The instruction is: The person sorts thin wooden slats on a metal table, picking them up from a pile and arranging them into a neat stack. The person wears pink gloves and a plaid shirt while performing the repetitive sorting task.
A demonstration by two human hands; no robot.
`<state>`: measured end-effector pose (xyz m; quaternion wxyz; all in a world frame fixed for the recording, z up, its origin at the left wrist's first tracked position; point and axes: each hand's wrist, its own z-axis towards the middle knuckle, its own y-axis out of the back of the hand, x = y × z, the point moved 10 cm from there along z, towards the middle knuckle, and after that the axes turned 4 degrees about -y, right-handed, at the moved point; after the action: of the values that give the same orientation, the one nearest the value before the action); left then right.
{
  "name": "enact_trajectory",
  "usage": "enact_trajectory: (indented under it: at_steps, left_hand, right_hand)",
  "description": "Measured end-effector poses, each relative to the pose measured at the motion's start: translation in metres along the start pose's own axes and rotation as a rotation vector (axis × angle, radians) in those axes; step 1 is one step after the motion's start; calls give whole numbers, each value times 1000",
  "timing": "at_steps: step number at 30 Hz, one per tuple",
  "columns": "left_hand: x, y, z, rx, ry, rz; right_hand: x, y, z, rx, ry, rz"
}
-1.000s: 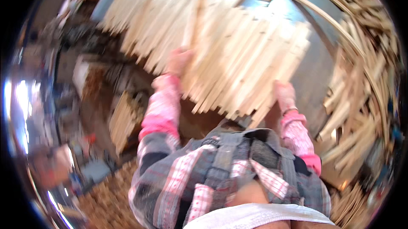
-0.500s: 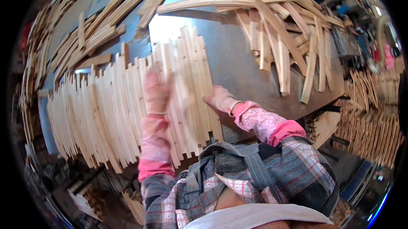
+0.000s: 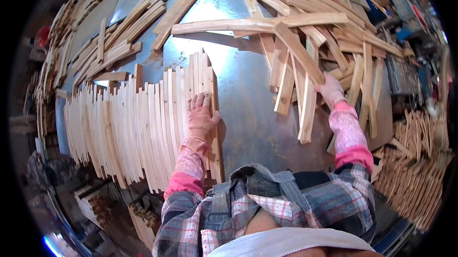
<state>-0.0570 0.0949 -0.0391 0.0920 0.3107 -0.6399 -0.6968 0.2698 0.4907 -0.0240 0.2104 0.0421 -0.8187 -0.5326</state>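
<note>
A row of pale wooden strips (image 3: 155, 133) lies side by side on the metal table, ends uneven. Across the right end of this row, my left hand (image 3: 201, 116) rests with fingers stretched out and the thumb at the outer edge. Over to the right, my right hand (image 3: 330, 90) has its fingers round the near end of a wooden strip (image 3: 300, 54). That strip slants over the loose pile, crossing other pieces. Its grip is partly hidden by the back of the hand.
A jumbled heap of wooden pieces (image 3: 281, 87) covers the table's right side. Longer strips (image 3: 129, 28) lie at the far left. The bare metal tabletop (image 3: 250, 123) shows between row and heap. Stacked wood (image 3: 415, 180) stands beyond the table at the lower right.
My right hand has gone from the row's right edge to a strip in the heap. My left hand has settled on the row's right end, where the strips now sit closer together.
</note>
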Motion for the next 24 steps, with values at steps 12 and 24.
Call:
enact_trajectory:
  at_steps: [12,24]
  left_hand:
    - [21,15,-13,-46,124,-47]
    - [9,2,-13,-82,101,-120]
  right_hand:
    - [434,-7,71,-107,596,-255]
    - [306,-131,38,471,402,279]
